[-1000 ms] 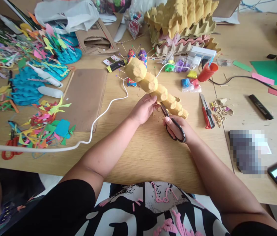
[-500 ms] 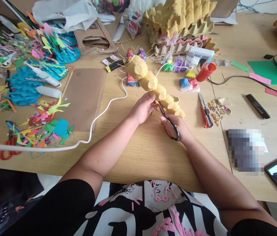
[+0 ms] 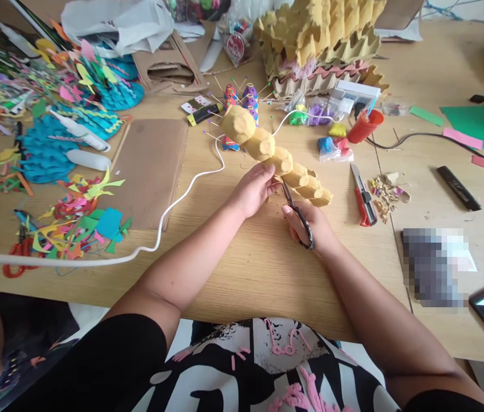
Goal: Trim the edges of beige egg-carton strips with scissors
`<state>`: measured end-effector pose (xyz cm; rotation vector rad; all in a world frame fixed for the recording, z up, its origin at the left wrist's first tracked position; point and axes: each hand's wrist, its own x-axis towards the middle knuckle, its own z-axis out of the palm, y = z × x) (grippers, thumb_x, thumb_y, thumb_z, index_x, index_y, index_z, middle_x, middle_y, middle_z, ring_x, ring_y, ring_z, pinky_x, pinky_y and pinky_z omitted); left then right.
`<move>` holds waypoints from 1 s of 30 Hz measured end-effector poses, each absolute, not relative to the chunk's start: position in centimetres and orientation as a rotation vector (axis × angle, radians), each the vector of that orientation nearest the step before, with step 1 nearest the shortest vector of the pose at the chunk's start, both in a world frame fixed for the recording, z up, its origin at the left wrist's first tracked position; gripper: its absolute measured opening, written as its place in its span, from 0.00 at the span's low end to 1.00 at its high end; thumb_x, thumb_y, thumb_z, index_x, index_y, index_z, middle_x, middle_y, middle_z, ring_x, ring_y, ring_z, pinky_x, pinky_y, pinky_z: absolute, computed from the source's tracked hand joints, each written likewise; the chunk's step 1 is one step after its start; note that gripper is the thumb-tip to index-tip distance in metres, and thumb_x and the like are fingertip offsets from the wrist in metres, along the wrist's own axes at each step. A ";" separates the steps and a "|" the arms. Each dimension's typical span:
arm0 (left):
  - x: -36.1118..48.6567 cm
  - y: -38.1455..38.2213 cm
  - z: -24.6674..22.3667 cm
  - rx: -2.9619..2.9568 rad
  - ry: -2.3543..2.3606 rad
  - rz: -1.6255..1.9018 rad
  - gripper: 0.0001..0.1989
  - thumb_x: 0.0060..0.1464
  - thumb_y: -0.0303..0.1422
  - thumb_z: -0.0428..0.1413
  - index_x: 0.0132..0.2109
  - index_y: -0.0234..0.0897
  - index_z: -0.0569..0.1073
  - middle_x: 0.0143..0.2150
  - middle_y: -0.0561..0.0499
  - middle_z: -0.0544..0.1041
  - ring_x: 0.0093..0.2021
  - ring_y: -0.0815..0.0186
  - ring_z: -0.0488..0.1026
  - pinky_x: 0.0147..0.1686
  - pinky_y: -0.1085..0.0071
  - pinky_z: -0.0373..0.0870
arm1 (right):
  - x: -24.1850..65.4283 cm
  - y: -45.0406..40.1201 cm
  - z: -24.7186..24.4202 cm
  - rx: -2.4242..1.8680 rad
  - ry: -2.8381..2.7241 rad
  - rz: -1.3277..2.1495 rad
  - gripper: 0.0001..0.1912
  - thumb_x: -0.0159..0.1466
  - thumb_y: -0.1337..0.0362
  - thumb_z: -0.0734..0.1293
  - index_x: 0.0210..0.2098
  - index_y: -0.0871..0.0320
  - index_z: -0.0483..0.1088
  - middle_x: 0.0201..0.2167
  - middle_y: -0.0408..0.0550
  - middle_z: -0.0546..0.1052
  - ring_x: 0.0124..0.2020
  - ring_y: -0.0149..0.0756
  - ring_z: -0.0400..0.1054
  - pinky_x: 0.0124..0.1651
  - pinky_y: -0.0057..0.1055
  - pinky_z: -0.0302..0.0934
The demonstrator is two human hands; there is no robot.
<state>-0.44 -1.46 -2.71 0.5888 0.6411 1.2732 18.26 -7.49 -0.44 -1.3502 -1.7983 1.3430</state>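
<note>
My left hand [image 3: 256, 189] is closed around the near edge of a yellow egg-carton strip [image 3: 282, 161], a row of several bumps slanting from upper left to lower right above the table. My right hand [image 3: 310, 224] grips dark-handled scissors [image 3: 304, 222]. Their blades point up and left and meet the strip's lower edge beside my left fingers; the tips are hidden there. Behind the strip's far end stand small painted cone figures [image 3: 249, 97] with pins sticking out.
A white cord [image 3: 190, 182] crosses the table to the left of my hands. To the right lie a red box cutter [image 3: 363, 197], scraps [image 3: 385, 197] and a red cup [image 3: 365, 126]. Egg trays [image 3: 317, 40] are stacked behind. Paper cuttings [image 3: 83, 217] and brown cardboard [image 3: 150, 171] cover the left.
The view has shifted slightly. The lower right end of the strip has swung a little to the right, and the scissors stay at its lower edge.
</note>
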 end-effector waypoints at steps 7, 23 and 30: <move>-0.7 -2.1 -1.7 0.566 0.551 1.167 0.06 0.59 0.32 0.66 0.44 0.41 0.80 0.45 0.50 0.87 0.56 0.56 0.85 0.57 0.62 0.77 | 18.6 -7.8 -0.7 -1.316 -1.696 1.380 0.36 0.66 0.25 0.68 0.29 0.51 0.63 0.16 0.41 0.70 0.19 0.33 0.62 0.24 0.34 0.56; -2.0 -1.2 -2.0 0.592 0.599 0.996 0.32 0.66 0.63 0.56 0.31 0.39 0.79 0.32 0.43 0.82 0.36 0.54 0.82 0.35 0.62 0.76 | 20.4 -6.6 0.4 -1.025 -2.092 1.536 0.35 0.71 0.28 0.64 0.28 0.51 0.57 0.22 0.37 0.58 0.25 0.30 0.51 0.29 0.33 0.46; -2.6 -1.7 -2.3 0.780 0.556 0.957 0.20 0.66 0.46 0.63 0.30 0.38 0.75 0.26 0.51 0.72 0.26 0.68 0.66 0.30 0.69 0.67 | 20.4 -5.8 0.0 -1.024 -2.268 1.476 0.36 0.70 0.27 0.64 0.26 0.51 0.56 0.23 0.36 0.55 0.26 0.29 0.50 0.30 0.32 0.47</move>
